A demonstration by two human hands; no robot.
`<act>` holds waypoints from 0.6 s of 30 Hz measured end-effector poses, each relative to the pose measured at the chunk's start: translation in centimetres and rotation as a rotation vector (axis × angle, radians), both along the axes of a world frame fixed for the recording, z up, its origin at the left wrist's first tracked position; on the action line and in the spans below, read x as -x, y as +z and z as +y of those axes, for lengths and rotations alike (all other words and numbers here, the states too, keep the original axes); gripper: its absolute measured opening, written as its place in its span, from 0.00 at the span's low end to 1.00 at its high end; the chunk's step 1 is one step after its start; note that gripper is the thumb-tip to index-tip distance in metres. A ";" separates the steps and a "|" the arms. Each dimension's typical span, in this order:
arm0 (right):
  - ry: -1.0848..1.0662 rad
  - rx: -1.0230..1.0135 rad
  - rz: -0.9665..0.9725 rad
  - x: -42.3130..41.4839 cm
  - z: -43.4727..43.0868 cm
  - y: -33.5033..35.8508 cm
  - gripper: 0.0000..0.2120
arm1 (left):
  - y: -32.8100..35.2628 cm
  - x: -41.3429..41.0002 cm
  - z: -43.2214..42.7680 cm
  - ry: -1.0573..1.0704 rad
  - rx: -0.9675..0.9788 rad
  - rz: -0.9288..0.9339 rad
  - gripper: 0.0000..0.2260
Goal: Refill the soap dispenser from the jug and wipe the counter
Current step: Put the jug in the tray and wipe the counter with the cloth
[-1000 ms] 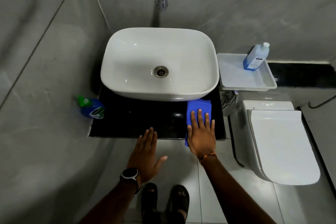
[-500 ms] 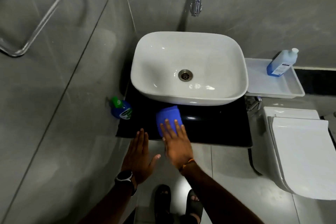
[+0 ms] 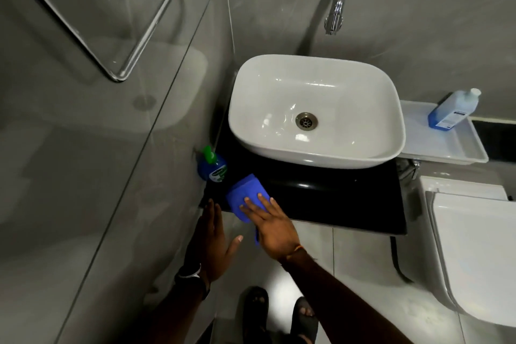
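Observation:
A black counter (image 3: 335, 198) carries a white basin (image 3: 315, 109). My right hand (image 3: 273, 226) lies flat on a blue cloth (image 3: 245, 193), pressing it onto the counter's front left corner. The cloth hangs partly over the front edge. Just left of it stands the soap dispenser (image 3: 211, 166), a blue bottle with a green pump top, at the counter's left end against the wall. My left hand (image 3: 215, 243) hovers open and flat below the counter's front left corner, holding nothing. The jug (image 3: 452, 109), a blue bottle with a white cap, leans on a white tray (image 3: 446, 148) right of the basin.
A chrome tap (image 3: 335, 14) juts from the back wall above the basin. A grey tiled wall (image 3: 97, 148) runs close along the left. A white toilet (image 3: 474, 246) with its lid down stands at the right. My sandalled feet (image 3: 276, 313) are on the floor below.
My right hand slid the blue cloth leftwards along the counter's front, from the right part to the left corner beside the dispenser. The view swung left too.

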State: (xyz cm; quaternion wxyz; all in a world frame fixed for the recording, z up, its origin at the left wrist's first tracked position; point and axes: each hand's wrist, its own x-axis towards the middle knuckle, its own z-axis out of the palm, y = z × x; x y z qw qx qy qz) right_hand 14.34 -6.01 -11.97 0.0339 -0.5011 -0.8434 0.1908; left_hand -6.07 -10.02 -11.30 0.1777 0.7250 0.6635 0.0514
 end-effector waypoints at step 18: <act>-0.136 0.006 -0.032 -0.5 -0.7 0.5 0.41 | -1.7 -1.8 -0.5 -0.052 -0.022 -0.004 0.42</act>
